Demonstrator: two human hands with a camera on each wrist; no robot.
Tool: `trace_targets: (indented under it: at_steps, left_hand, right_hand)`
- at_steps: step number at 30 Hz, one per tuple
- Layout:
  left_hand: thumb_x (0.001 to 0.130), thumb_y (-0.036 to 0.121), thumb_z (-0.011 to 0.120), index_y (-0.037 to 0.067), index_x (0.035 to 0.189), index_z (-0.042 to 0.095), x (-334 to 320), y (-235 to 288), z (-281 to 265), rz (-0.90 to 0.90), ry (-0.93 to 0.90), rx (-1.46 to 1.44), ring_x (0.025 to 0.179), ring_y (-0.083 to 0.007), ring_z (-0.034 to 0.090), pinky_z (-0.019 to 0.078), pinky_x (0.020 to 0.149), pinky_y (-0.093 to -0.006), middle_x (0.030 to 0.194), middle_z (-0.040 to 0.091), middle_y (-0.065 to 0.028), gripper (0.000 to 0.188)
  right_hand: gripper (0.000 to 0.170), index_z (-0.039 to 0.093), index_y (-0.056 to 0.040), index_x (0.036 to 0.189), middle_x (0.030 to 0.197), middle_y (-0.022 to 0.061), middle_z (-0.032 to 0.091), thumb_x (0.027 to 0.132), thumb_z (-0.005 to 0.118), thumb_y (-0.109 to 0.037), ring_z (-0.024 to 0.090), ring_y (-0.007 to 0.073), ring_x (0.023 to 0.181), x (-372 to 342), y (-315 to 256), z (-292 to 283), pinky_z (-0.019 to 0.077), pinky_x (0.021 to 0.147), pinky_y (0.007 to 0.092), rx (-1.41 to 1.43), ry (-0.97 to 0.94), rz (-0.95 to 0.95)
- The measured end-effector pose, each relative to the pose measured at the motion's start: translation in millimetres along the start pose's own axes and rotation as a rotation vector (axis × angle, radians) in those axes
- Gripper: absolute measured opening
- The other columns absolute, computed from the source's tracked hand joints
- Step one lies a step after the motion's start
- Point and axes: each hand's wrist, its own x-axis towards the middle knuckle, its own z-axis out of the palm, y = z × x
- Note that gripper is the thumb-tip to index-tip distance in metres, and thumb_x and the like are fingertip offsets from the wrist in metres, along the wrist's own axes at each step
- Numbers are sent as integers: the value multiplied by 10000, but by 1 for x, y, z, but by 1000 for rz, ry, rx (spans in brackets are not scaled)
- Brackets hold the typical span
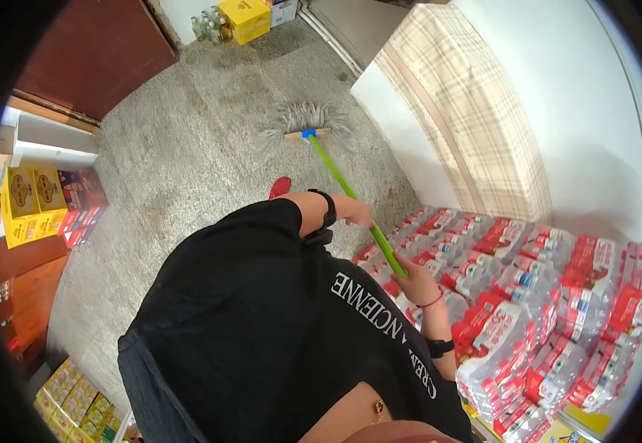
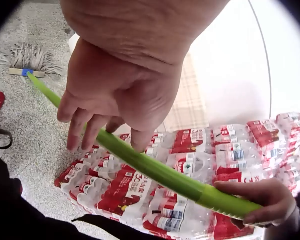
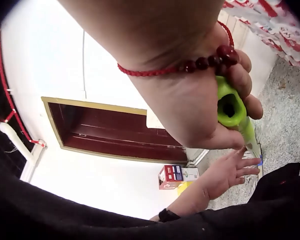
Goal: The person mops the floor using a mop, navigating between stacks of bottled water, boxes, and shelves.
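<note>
A mop with a green handle [image 1: 336, 173] lies across the head view, its grey string head [image 1: 302, 118] spread on the floor. My right hand [image 1: 418, 284] grips the top end of the handle; the hollow green end [image 3: 232, 110] shows past the thumb in the right wrist view. Farther down the shaft is my left hand [image 1: 356, 212], fingers loosely extended, with the thumb [image 2: 141, 137] over the shaft in the left wrist view. From the right wrist view the same left hand [image 3: 225, 175] appears with its fingers spread.
Shrink-wrapped bottle packs [image 1: 498, 295] are stacked beside the right arm. A checked cloth [image 1: 469, 96] covers something white on the right. Yellow boxes [image 1: 33, 199] stand at left; glass bottles [image 1: 210, 26] and a yellow carton [image 1: 246, 21] at the back. A red shoe [image 1: 280, 186] shows on the floor.
</note>
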Motion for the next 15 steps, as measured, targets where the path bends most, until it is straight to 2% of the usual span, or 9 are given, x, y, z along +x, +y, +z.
trace_targets:
  at_steps: [2,4,6,7,9,10,12,13,15]
  left_hand:
    - [795,481,465,-28,1094,519,17,-36,-34,-29,68,-43,751,-293,621,472,672,-402,1038,562,-192,592]
    - [795,477,471,-32,1072,531,23,-70,-82,-57,147,-88,719,-302,620,473,653,-404,1031,560,-197,582]
    - [786,470,494,-43,1047,546,18,-100,-126,-124,336,-170,810,-325,602,464,707,-402,1055,552,-211,578]
    - [786,470,494,-43,1047,546,9,-111,-149,-131,344,-181,810,-325,602,464,707,-402,1055,552,-211,578]
    - [782,454,515,-53,1167,455,-6,-129,-192,-175,458,-327,936,-333,559,446,770,-391,1092,536,-224,639]
    - [782,454,515,-53,1167,455,-2,-142,-207,-180,466,-328,936,-333,559,446,770,-391,1092,536,-224,639]
    - [778,422,540,-62,1282,288,10,-168,-232,-201,672,-483,1026,-335,510,422,828,-384,1117,514,-249,743]
    - [778,422,540,-62,1282,288,7,-173,-248,-205,679,-485,1026,-335,510,422,828,-384,1117,514,-249,743]
    - [751,407,576,-84,1317,146,-1,-177,-275,-233,703,-585,990,-344,532,437,812,-385,1107,503,-277,864]
  right_hand:
    - [521,427,-95,1247,875,233,589,764,579,-216,594,346,807,46,-15,-7,460,690,369,11,41,-73]
    - [531,421,-86,1248,882,248,582,765,575,-242,585,358,827,103,-36,-16,459,707,381,-8,15,-66]
    - [548,376,-112,1266,816,253,580,769,529,-286,570,397,775,160,-55,-23,446,681,457,-32,-19,-74]
    - [548,376,-112,1266,816,253,580,769,529,-286,570,397,775,189,-66,-25,446,681,457,-39,-28,-82]
    - [591,363,-85,1282,910,259,576,763,561,-288,574,369,854,243,-91,-30,451,732,399,-24,10,-113]
    - [591,363,-85,1282,910,259,576,763,561,-288,574,369,854,268,-104,-35,451,732,399,-26,9,-122]
    - [612,348,-85,1288,873,248,584,755,564,-294,568,382,840,314,-127,-44,447,719,420,-23,51,-170]
    - [612,348,-85,1288,873,248,584,755,564,-294,568,382,840,335,-137,-50,447,719,420,-25,49,-177]
    - [619,353,-83,1287,827,230,595,750,566,-303,597,348,713,367,-154,-58,470,658,404,-89,46,-206]
